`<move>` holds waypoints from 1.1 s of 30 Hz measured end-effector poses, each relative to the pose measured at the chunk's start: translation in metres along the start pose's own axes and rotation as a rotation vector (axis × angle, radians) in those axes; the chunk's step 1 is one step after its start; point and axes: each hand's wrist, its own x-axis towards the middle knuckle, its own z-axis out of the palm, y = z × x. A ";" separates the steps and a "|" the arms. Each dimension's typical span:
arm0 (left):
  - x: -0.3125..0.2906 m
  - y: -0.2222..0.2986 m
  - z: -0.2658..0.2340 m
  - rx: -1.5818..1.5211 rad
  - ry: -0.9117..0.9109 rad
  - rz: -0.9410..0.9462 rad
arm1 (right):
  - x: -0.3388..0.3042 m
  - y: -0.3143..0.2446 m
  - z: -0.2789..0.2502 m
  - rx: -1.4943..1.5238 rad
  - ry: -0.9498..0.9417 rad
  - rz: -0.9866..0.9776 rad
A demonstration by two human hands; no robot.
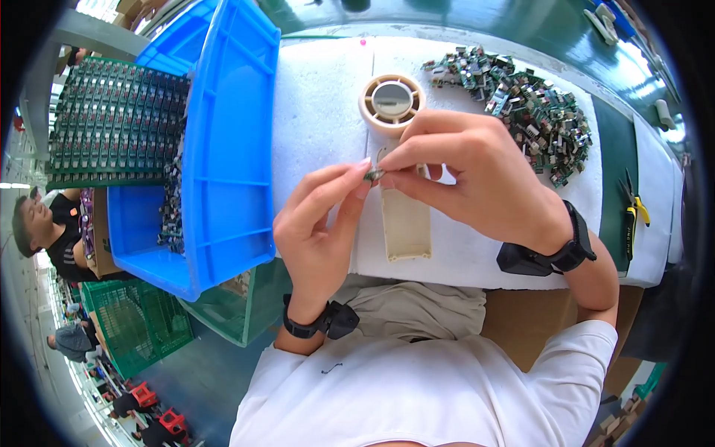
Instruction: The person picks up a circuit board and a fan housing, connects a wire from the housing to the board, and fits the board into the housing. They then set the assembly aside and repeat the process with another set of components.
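My left hand [316, 220] is closed in a pinch on a small green circuit board [372, 176] with metal parts. From the other side, my right hand [473, 167] pinches at the same board with thumb and forefinger, its fingertips almost touching those of the left. Whether a second small thing is between the right fingers is too small to tell. Below the hands lies a cream tape dispenser [407, 227]; its round spoked wheel [392, 103] shows beyond my right fingers, and part of its body is hidden by them.
On the white foam-like tabletop [320, 97], a heap of small circuit boards [532, 112] spreads at the far right. Yellow-and-black pliers [633, 212] lie at the right edge. A blue bin [231, 156] stands tilted on the left, near stacked green board panels [115, 123]. Other people are farther left.
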 end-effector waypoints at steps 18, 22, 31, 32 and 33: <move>-0.001 0.020 0.002 0.283 -0.083 0.127 | -0.004 0.004 -0.008 0.002 -0.010 -0.033; -0.012 0.016 0.011 0.419 0.079 0.174 | -0.006 -0.007 0.012 0.262 0.112 0.185; -0.020 0.015 0.014 0.565 0.149 0.248 | -0.004 -0.016 0.019 0.217 0.180 0.125; -0.021 0.015 0.015 0.583 0.162 0.250 | -0.004 -0.016 0.019 0.208 0.175 0.133; -0.021 0.015 0.015 0.573 0.163 0.244 | -0.005 -0.016 0.021 0.225 0.185 0.134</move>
